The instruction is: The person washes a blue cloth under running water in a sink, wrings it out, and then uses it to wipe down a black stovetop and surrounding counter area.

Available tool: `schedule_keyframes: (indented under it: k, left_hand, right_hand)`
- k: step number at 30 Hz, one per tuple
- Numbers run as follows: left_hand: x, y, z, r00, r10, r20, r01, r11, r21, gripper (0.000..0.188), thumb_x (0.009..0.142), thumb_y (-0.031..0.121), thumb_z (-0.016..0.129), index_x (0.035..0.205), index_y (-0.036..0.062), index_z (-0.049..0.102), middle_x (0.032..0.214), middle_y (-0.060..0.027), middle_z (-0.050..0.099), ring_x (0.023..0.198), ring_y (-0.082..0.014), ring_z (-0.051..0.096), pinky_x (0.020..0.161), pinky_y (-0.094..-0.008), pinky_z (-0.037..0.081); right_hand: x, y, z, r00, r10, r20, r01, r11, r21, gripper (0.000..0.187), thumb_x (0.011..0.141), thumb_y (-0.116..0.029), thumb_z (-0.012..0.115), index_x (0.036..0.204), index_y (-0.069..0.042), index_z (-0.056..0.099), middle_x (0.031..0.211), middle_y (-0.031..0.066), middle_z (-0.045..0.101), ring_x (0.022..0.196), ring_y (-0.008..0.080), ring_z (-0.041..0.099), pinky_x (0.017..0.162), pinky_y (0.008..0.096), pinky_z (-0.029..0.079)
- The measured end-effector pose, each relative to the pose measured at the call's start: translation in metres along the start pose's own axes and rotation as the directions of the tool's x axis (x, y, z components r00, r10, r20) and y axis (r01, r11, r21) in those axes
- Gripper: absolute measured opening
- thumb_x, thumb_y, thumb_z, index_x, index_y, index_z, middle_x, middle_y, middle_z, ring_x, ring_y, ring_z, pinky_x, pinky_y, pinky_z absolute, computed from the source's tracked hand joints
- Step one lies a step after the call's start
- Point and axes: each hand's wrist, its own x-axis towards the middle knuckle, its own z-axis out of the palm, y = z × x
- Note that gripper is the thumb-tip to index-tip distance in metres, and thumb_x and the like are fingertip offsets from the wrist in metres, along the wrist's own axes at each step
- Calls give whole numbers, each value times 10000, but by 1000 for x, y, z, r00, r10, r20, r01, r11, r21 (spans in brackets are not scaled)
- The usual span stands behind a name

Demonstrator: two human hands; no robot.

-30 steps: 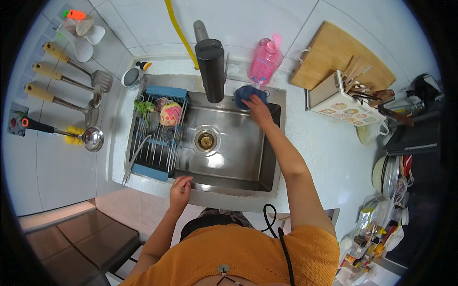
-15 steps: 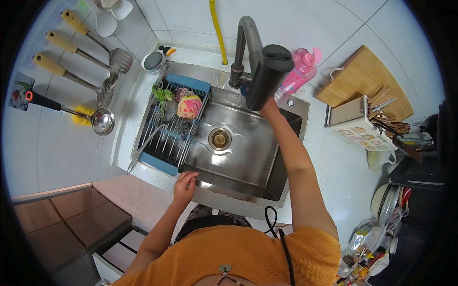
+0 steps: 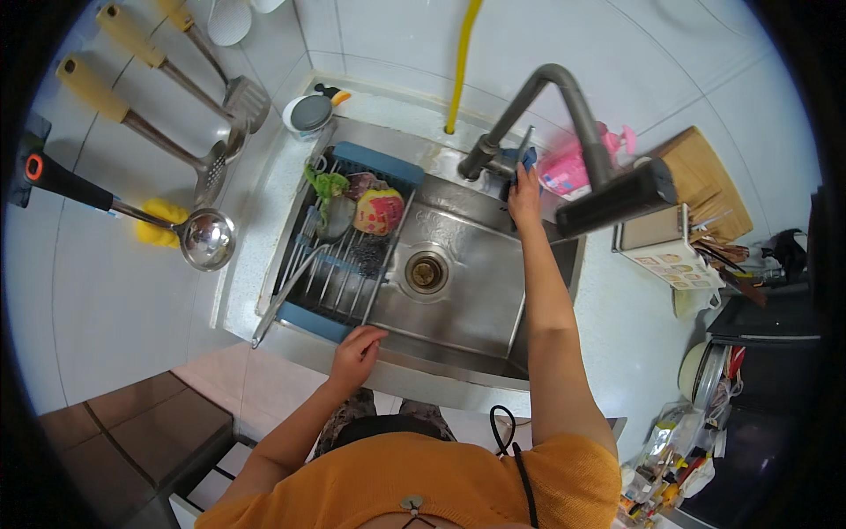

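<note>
My right hand (image 3: 524,198) reaches to the back of the stainless steel sink (image 3: 471,304), its fingers closed at the faucet handle (image 3: 526,143). A small blue piece (image 3: 530,158) shows by the fingertips; its kind is unclear. The grey faucet (image 3: 577,97) arches right, its dark spout head (image 3: 617,198) over the sink's right edge. My left hand (image 3: 357,354), fingers curled and holding nothing visible, rests at the front rim. Beside it, the blue-ended drain rack (image 3: 308,320) holds a patterned pink-and-yellow sponge-like item (image 3: 379,212), a green leafy-looking item (image 3: 326,182) and a long-handled ladle (image 3: 286,289).
A pink pump bottle (image 3: 564,172) stands behind the faucet. Right of the sink are a utensil holder (image 3: 656,256) and a wooden cutting board (image 3: 705,167). A lidded cup (image 3: 310,115) sits at the back left corner. Spatulas and a ladle (image 3: 209,240) hang on the left wall.
The faucet's spout has swung to the right, uncovering my right hand, which the spout head hid before. My view has shifted slightly; my left hand stays at the front rim.
</note>
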Motion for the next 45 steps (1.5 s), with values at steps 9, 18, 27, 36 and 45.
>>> schedule_keyframes:
  k: [9,18,27,36,45]
  left_hand:
    - [3,-1,-48,999,-17,40,21,996,-90,211,800,-39,518,980,20,611,950,-120,578,786,-232,579,643,-280,466]
    - [8,-13,-90,999,23,-28,-24,1000,-10,210,788,-53,527,966,12,618,905,-129,585,777,-237,577,667,-291,466]
    - [7,-19,-107,998,31,-61,-30,1000,8,201,787,-41,528,959,17,614,899,-132,586,785,-256,578,659,-301,461]
    - [9,-7,-106,993,115,-19,-115,992,-41,234,777,-67,515,969,24,612,876,-120,585,746,-220,576,659,-293,457]
    - [-23,-22,-122,998,61,-19,-62,998,-17,199,789,-39,512,959,9,604,893,-134,588,776,-263,577,671,-308,463]
  right_hand:
    - [-62,-61,-14,966,-91,243,94,996,-2,507,697,59,501,1162,-134,558,1147,215,514,1111,352,464,935,393,389]
    - [23,-194,32,947,-313,77,314,950,3,457,728,12,482,1156,-134,545,1108,191,506,1058,342,480,872,394,418]
    - [32,-194,93,880,-306,362,372,920,-125,393,800,-58,441,1175,-132,534,1239,142,463,1157,281,434,938,345,397]
    - [-30,-157,30,945,25,326,104,923,-371,371,802,-68,440,1158,-112,538,1231,154,471,1085,310,460,873,387,439]
    - [-34,-86,-36,994,89,-56,-102,940,-325,390,724,18,459,1102,0,556,1000,255,561,903,399,533,809,453,423]
